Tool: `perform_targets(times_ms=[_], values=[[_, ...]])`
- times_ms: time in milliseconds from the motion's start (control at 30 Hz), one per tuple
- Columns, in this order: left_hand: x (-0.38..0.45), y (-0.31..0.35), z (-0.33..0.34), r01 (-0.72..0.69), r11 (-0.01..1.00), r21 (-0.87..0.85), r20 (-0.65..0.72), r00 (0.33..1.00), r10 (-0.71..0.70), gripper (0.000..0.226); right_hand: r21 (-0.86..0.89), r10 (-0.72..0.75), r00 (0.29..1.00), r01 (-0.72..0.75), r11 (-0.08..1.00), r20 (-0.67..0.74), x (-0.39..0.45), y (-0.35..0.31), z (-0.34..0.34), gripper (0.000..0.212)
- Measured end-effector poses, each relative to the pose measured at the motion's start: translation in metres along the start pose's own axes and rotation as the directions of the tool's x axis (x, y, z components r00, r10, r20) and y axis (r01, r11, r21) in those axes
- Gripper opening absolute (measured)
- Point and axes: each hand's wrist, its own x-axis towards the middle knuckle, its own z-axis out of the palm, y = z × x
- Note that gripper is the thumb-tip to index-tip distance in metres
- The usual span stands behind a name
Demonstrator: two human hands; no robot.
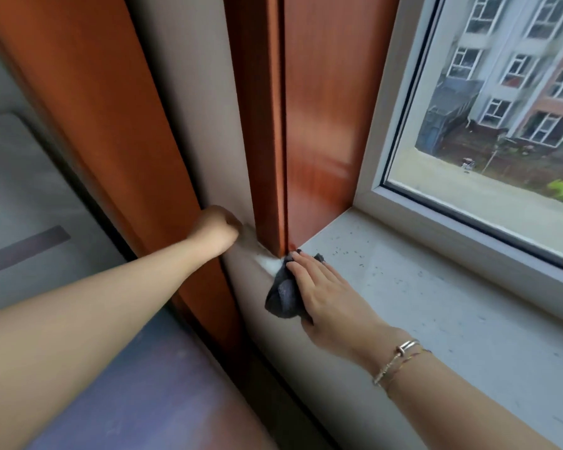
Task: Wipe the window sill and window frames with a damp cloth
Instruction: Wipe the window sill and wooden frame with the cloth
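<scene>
Cloth (283, 297): soft, light, limp; best pinned under flat palm. Right hand (325, 293) presses it, fingers straight, onto window sill (436, 303). Left hand (216, 230) curled; grasp cannot tell.

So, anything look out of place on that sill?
Dark specks lie scattered over the pale window sill, unwiped grit by the look. The right hand presses the grey cloth at the corner beside them.

Left hand (216, 229) reaching forward, curled, grip hidden behind knuckles; right hand (325, 297) flat, palm down, fingers (309, 269) straight, close together.
</scene>
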Motion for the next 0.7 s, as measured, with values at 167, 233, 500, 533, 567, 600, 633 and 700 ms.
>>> perform_targets(times_ms=[167, 233, 500, 533, 567, 600, 633, 700], values=[[0.003, -0.022, 0.012, 0.047, 0.889, -0.456, -0.034, 0.997, -0.071, 0.022, -0.039, 0.035, 0.991, -0.04, 0.998, -0.127, -0.019, -0.006, 0.005, 0.066], [0.001, -0.03, 0.013, 0.085, 0.808, -0.583, 0.016, 0.996, -0.093, 0.036, -0.081, 0.052, 0.987, -0.065, 0.995, -0.155, -0.027, -0.01, 0.007, 0.062], [0.005, -0.037, 0.02, 0.177, 0.716, -0.675, 0.134, 0.984, -0.117, 0.038, -0.258, 0.132, 0.966, -0.188, 0.948, -0.22, 0.005, -0.038, 0.022, 0.043], [0.006, -0.037, 0.019, 0.17, 0.726, -0.667, 0.12, 0.985, -0.12, 0.034, -0.293, 0.15, 0.96, -0.218, 0.931, -0.238, 0.013, -0.042, 0.024, 0.04], [0.006, -0.037, 0.02, 0.162, 0.729, -0.665, 0.108, 0.987, -0.121, 0.034, -0.307, 0.177, 0.952, -0.251, 0.918, -0.25, 0.016, -0.045, 0.027, 0.038], [0.008, -0.038, 0.02, 0.153, 0.728, -0.668, 0.102, 0.988, -0.114, 0.034, -0.313, 0.196, 0.947, -0.273, 0.91, -0.254, 0.018, -0.046, 0.028, 0.038], [0.008, -0.039, 0.021, 0.145, 0.722, -0.677, 0.102, 0.989, -0.103, 0.033, -0.319, 0.2, 0.947, -0.276, 0.907, -0.251, 0.017, -0.047, 0.029, 0.039], [0.007, -0.04, 0.019, 0.127, 0.724, -0.678, 0.101, 0.992, -0.079, 0.03, -0.332, 0.185, 0.954, -0.259, 0.907, -0.237, 0.008, -0.046, 0.025, 0.043]])
